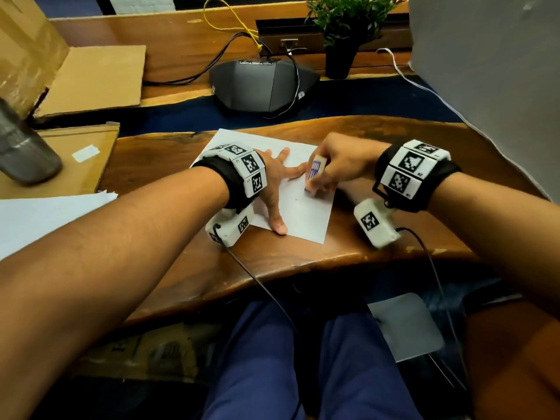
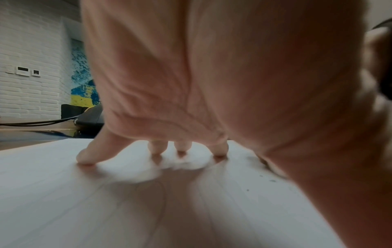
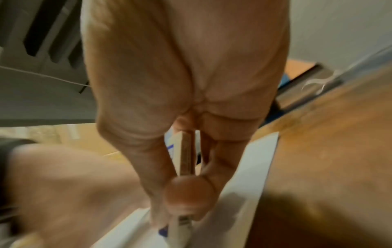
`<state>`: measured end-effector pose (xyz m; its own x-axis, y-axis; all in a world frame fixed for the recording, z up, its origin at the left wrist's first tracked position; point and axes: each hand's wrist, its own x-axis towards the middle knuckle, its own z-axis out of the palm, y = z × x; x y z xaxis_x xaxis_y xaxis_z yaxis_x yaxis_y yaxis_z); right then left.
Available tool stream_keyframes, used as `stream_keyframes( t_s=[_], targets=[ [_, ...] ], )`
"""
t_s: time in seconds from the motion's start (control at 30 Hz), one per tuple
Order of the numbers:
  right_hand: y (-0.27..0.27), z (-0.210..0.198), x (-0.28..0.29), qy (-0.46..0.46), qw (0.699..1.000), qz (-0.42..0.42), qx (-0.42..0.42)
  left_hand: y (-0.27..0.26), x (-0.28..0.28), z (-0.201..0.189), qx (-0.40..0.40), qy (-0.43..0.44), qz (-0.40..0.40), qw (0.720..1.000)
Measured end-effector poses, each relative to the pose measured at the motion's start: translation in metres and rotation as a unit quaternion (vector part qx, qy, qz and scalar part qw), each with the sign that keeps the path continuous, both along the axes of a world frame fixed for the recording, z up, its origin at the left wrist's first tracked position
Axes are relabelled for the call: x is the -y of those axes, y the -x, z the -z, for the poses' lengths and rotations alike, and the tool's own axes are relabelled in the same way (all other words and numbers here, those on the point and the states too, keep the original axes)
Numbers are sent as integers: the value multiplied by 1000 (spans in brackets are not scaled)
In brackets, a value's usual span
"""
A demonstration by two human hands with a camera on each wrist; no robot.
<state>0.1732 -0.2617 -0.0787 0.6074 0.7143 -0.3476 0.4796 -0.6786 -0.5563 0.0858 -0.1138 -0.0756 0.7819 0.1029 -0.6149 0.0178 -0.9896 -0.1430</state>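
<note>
A white sheet of paper (image 1: 298,213) lies on the wooden desk (image 1: 169,165). My left hand (image 1: 277,180) is spread flat on the sheet, fingertips (image 2: 84,159) pressing it down. My right hand (image 1: 330,168) grips a white eraser in a blue-printed sleeve (image 1: 315,172), its lower end touching the paper just right of my left index finger. In the right wrist view the eraser (image 3: 184,157) stands between thumb and fingers over the paper (image 3: 250,164). Small dark specks lie on the sheet near the eraser.
A black conference phone (image 1: 263,83) with cables sits behind the paper, and a potted plant (image 1: 342,31) beyond it. Cardboard pieces (image 1: 100,77) and a metal tumbler (image 1: 21,147) lie at the left. More white sheets (image 1: 45,216) rest at the left edge.
</note>
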Motion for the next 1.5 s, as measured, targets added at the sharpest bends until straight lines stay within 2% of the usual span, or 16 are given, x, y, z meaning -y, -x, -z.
stream_keyframes(
  t_s=[0.07,0.17,0.2,0.3,0.33,0.43,0.6,0.7,0.73,0.87,1.0,1.13,1.23,1.27,1.4,1.5],
  targets=[
    [6,0,0,18,1000,-17,-2,0,0,-1,-6,-1,-3,1000],
    [-14,-5,12,-31,995,90,29,0,2,-1,-6,6,3,1000],
    [-15,-5,15,-31,995,88,29,0,3,-2,-5,8,3,1000],
    [0,-3,15,15,1000,-23,-9,1,3,-4,-7,9,-7,1000],
    [2,-3,14,17,999,-27,-7,1,2,-5,-7,8,-7,1000],
    [-9,-4,19,-23,998,58,28,0,6,-2,13,10,26,1000],
    [14,-2,13,32,998,-45,-31,1,12,-7,24,28,40,999],
    [2,-4,16,-14,999,43,10,0,11,-4,18,33,37,999],
    [2,-3,17,-22,998,48,15,0,11,-3,16,30,38,999],
    [25,-2,15,18,999,-37,-32,-4,10,-4,1,17,46,999],
    [13,-5,22,-32,998,55,0,-7,11,0,-3,17,44,999],
    [33,-3,18,25,998,-46,-44,-6,8,-2,-7,12,46,999],
    [16,-6,20,-16,999,35,-9,-4,11,-3,0,24,38,999],
    [14,-6,21,-23,999,40,-3,-3,12,-3,3,24,37,999],
    [34,-3,19,33,997,-52,-50,-6,7,-1,0,22,41,999],
    [19,-3,25,-9,999,26,-21,-8,8,1,-2,31,39,999]
  ],
)
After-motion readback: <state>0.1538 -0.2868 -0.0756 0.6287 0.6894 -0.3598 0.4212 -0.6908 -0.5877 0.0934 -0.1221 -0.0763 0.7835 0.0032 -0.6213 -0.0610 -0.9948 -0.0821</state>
